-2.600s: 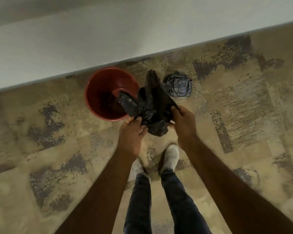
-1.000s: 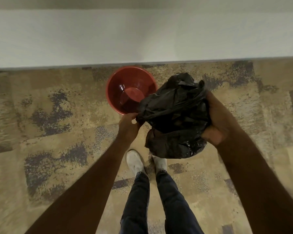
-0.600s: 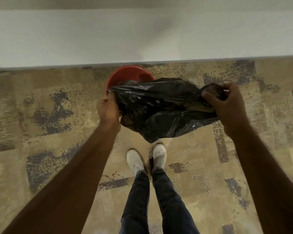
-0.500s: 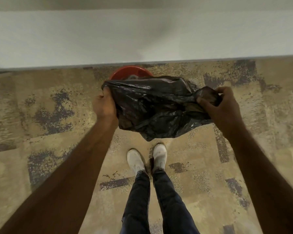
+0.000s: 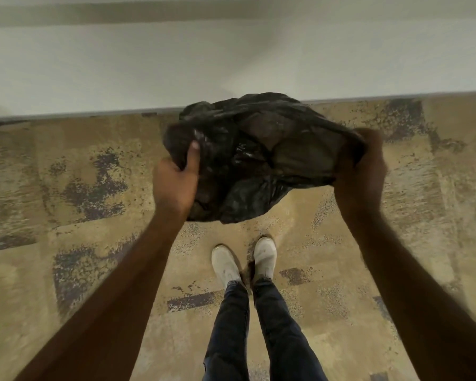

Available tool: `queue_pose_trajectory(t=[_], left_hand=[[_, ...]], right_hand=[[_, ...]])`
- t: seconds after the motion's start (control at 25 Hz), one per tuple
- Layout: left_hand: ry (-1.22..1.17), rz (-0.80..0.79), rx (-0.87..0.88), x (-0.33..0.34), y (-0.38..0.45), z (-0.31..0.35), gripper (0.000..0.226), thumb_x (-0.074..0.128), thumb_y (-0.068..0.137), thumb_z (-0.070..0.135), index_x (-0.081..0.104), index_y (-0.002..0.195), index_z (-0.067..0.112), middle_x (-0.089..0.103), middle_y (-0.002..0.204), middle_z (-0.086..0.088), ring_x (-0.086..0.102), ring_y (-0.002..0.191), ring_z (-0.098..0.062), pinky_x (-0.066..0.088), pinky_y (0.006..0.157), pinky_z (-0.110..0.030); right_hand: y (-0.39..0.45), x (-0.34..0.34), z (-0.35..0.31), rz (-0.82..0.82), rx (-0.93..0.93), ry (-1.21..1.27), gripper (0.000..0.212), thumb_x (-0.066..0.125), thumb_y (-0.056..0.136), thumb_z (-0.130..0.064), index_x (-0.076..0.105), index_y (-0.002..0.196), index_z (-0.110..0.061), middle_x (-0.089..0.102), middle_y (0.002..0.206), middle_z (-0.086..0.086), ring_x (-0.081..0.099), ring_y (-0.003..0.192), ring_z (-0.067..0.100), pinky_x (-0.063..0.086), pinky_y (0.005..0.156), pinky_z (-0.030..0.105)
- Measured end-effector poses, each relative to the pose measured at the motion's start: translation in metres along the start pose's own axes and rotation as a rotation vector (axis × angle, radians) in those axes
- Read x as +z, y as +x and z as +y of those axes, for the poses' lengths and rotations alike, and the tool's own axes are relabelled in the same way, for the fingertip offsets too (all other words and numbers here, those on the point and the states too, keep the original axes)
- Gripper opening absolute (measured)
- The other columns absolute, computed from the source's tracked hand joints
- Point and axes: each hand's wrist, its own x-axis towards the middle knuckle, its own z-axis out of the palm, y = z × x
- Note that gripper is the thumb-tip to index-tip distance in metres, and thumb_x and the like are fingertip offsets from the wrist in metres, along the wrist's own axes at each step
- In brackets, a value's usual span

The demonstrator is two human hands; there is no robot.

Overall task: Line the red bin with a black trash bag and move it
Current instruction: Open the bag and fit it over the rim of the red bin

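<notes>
Nearest the camera, two legs in dark jeans (image 5: 259,325) run up from the bottom edge at six o'clock, ending in a pair of pale shoes (image 5: 245,264) that stand close together on the patterned carpet (image 5: 66,215), toes toward twelve o'clock. The carpet is tan with dark blotches and short dark bars scattered across it.

Two bare forearms reach up from the lower corners, one from seven o'clock and one from five o'clock. The left hand (image 5: 175,185) sits just left of centre, its fingers curled and clenched on the left edge of the black trash bag (image 5: 259,160), with the thumb lying up over the plastic. The right hand (image 5: 362,166), at about two o'clock from centre, is blurred; it grips the bag's right edge, with the plastic pulled taut toward it, though the single fingers cannot be made out.

The bag hangs between the two hands, held off the floor above the shoes, stretched wide and crumpled, puffed up toward twelve o'clock where its top overlaps the line between floor and wall. Its lower part sags to a loose point toward six o'clock.

The red bin does not show; the bag covers the floor directly behind it.

Farthest off, a pale wall (image 5: 231,59) fills the upper third, meeting the carpet along a thin grey baseboard (image 5: 66,115).
</notes>
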Motion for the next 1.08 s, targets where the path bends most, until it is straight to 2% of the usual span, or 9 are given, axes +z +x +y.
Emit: queue_pose_trajectory(t=[0.16, 0.28, 0.4, 0.52, 0.64, 0.72, 0.84, 1.0, 1.08], left_hand=[[0.339, -0.203, -0.156, -0.001, -0.033, -0.084, 0.043, 0.052, 0.103, 0.043, 0.071, 0.099, 0.005, 0.072, 0.077, -0.011, 0.072, 0.07, -0.029, 0.063, 0.066, -0.046], [0.438, -0.261, -0.251, -0.008, -0.055, -0.129, 0.05, 0.043, 0.104, 0.051, 0.067, 0.084, 0.012, 0.071, 0.078, -0.015, 0.069, 0.069, -0.033, 0.061, 0.068, -0.047], [0.371, -0.205, -0.29, -0.01, -0.05, -0.138, 0.036, 0.047, 0.104, 0.043, 0.065, 0.08, 0.022, 0.067, 0.074, -0.003, 0.065, 0.068, -0.025, 0.049, 0.059, -0.031], [0.251, -0.047, -0.223, -0.009, -0.021, -0.12, 0.027, 0.048, 0.103, 0.02, 0.072, 0.107, 0.008, 0.071, 0.093, -0.007, 0.063, 0.075, -0.02, 0.044, 0.067, -0.025], [0.154, 0.102, -0.186, -0.009, 0.012, -0.091, 0.029, 0.045, 0.103, 0.013, 0.071, 0.11, 0.002, 0.067, 0.093, -0.006, 0.06, 0.08, -0.019, 0.042, 0.069, -0.026], [0.077, 0.141, -0.166, -0.009, 0.03, -0.074, 0.025, 0.044, 0.104, 0.014, 0.068, 0.102, 0.008, 0.065, 0.085, -0.001, 0.058, 0.079, -0.019, 0.042, 0.063, -0.026], [-0.07, 0.193, -0.113, -0.012, 0.051, -0.053, 0.024, 0.042, 0.106, 0.018, 0.062, 0.094, 0.012, 0.062, 0.081, 0.004, 0.058, 0.074, -0.013, 0.044, 0.065, -0.027], [-0.154, 0.198, -0.064, -0.014, 0.069, -0.047, 0.033, 0.042, 0.104, 0.027, 0.066, 0.095, 0.006, 0.068, 0.09, -0.011, 0.066, 0.085, -0.027, 0.051, 0.071, -0.038], [-0.129, 0.194, -0.108, -0.01, 0.072, -0.053, 0.043, 0.042, 0.103, 0.033, 0.066, 0.092, -0.001, 0.066, 0.087, -0.014, 0.064, 0.081, -0.028, 0.047, 0.069, -0.039]], right_hand=[[-0.064, 0.008, 0.054, -0.523, 0.278, -0.237, 0.017, 0.045, 0.108, -0.028, 0.047, 0.115, -0.012, 0.069, 0.098, 0.009, 0.07, 0.077, 0.027, 0.061, 0.062, 0.056], [-0.101, 0.016, 0.085, -0.726, 0.733, -0.296, 0.012, 0.051, 0.103, -0.003, 0.061, 0.107, -0.007, 0.07, 0.108, 0.025, 0.069, 0.084, 0.031, 0.064, 0.068, 0.049], [-0.105, 0.03, 0.091, -0.409, 1.109, 0.106, 0.022, 0.045, 0.1, 0.01, 0.064, 0.105, -0.001, 0.068, 0.113, 0.026, 0.068, 0.083, 0.03, 0.062, 0.052, 0.034], [-0.072, 0.054, 0.073, -0.074, 1.325, 0.583, 0.02, 0.042, 0.104, 0.006, 0.06, 0.108, -0.002, 0.067, 0.111, 0.022, 0.067, 0.089, 0.03, 0.061, 0.054, 0.038], [-0.032, 0.075, 0.043, -0.048, 1.213, 0.655, 0.022, 0.043, 0.104, 0.002, 0.064, 0.11, -0.001, 0.068, 0.103, 0.021, 0.068, 0.086, 0.031, 0.062, 0.058, 0.037], [-0.009, 0.084, 0.022, -0.102, 0.992, 0.489, 0.023, 0.047, 0.103, -0.002, 0.069, 0.111, -0.003, 0.071, 0.101, 0.016, 0.07, 0.087, 0.028, 0.062, 0.065, 0.032], [0.019, 0.092, -0.005, -0.12, 0.708, 0.347, 0.02, 0.051, 0.103, -0.009, 0.071, 0.103, -0.01, 0.069, 0.087, -0.002, 0.068, 0.074, 0.009, 0.055, 0.057, 0.017], [0.042, 0.099, -0.022, -0.109, 0.524, 0.306, 0.025, 0.051, 0.099, -0.007, 0.066, 0.087, -0.024, 0.066, 0.082, -0.009, 0.064, 0.064, -0.007, 0.052, 0.056, 0.014], [0.048, 0.106, -0.02, -0.124, 0.497, 0.256, 0.024, 0.051, 0.1, -0.009, 0.065, 0.087, -0.023, 0.067, 0.084, -0.007, 0.065, 0.072, 0.0, 0.055, 0.063, 0.021]])
